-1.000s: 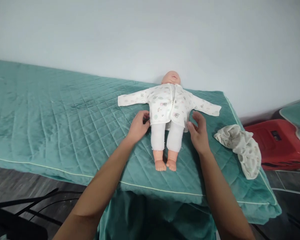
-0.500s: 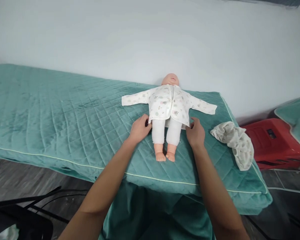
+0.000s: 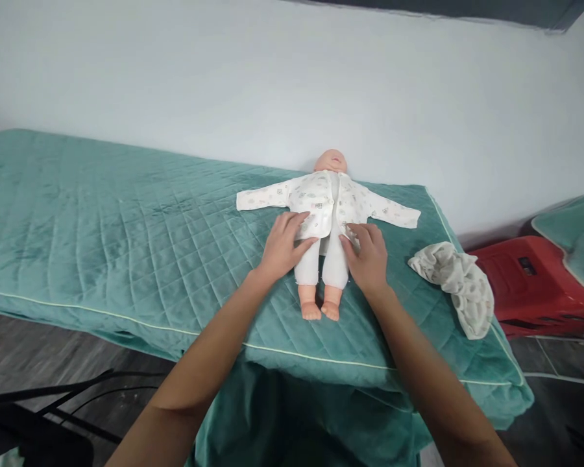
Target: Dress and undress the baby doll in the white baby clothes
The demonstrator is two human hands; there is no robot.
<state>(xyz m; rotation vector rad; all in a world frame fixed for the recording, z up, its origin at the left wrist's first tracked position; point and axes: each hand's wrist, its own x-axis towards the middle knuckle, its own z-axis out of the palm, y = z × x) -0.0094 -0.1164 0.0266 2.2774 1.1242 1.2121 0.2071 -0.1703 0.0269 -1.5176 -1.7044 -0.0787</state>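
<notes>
A baby doll (image 3: pixel 331 159) lies on its back, its head by the wall and its bare feet toward me. It wears a white printed baby shirt (image 3: pixel 314 193), sleeves spread to both sides, its front edges parted below the chest over white cloth legs. My left hand (image 3: pixel 281 245) rests on the shirt's lower left front, fingers spread and thumb apart near the hem. At the lower right front, my right hand (image 3: pixel 368 254) has its thumb and bent fingers around the hem.
The doll lies on a green quilted bed cover (image 3: pixel 175 259) against a white wall (image 3: pixel 199 78). Crumpled white printed cloth (image 3: pixel 455 279) lies at the right edge. Beyond it stands a red plastic object (image 3: pixel 535 279); black bars (image 3: pixel 78 389) show at lower left.
Both hands have moved from the shirt's side hems inward and up onto its front. The left fingers have spread out. The view has tilted slightly upward.
</notes>
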